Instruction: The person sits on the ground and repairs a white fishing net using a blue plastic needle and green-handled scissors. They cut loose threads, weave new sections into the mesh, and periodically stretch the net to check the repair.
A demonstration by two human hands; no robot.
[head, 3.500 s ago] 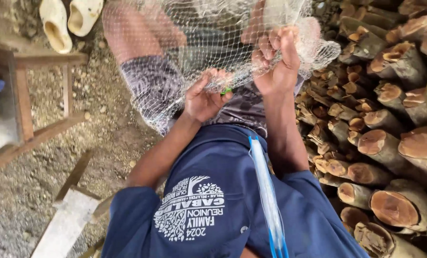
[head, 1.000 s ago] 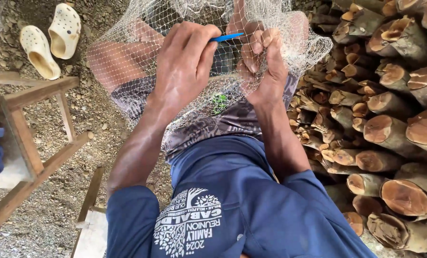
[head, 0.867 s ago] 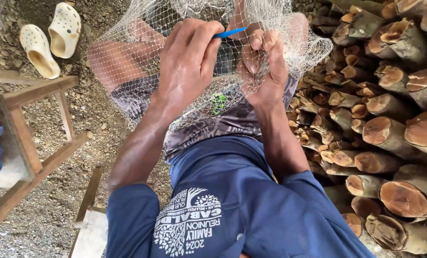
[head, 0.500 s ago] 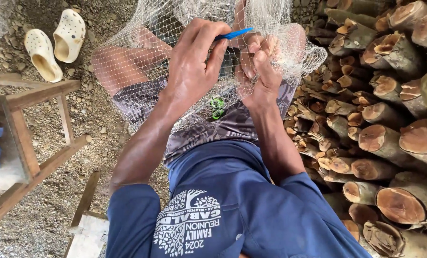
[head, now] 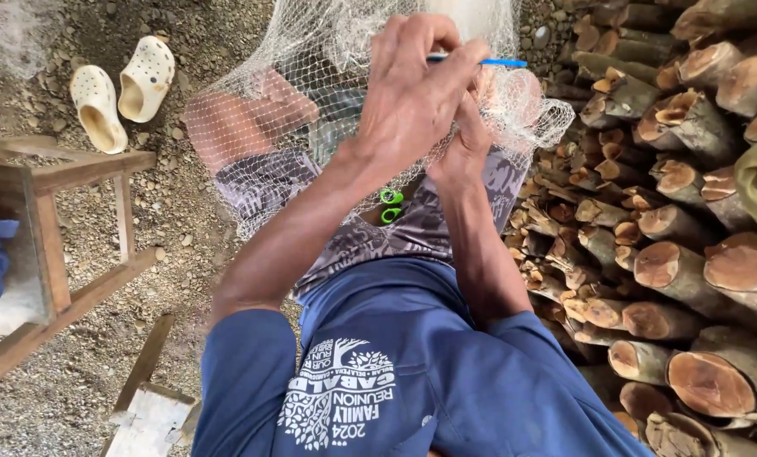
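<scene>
A pale fishing net (head: 311,93) is draped over my knees and lap. My left hand (head: 412,93) is raised over it, fingers pinched on a thin blue netting needle (head: 501,63) that sticks out to the right. Partly hidden beneath it, my right hand (head: 467,148) is bunched on a fold of the net (head: 522,106). Small green-handled scissors (head: 391,206) lie on my patterned shorts below both hands. I wear a blue shirt (head: 412,372).
Cut logs (head: 674,254) are stacked close along the right side. On the gravel (head: 175,203) to the left stand a wooden stool (head: 57,220) and a pair of cream clogs (head: 120,89). A pale plank (head: 145,415) lies at the bottom left.
My left hand left my lap, took the blue needle and rose to the net by my right hand. Over the last second both hands shifted slightly right, still working the mesh.
</scene>
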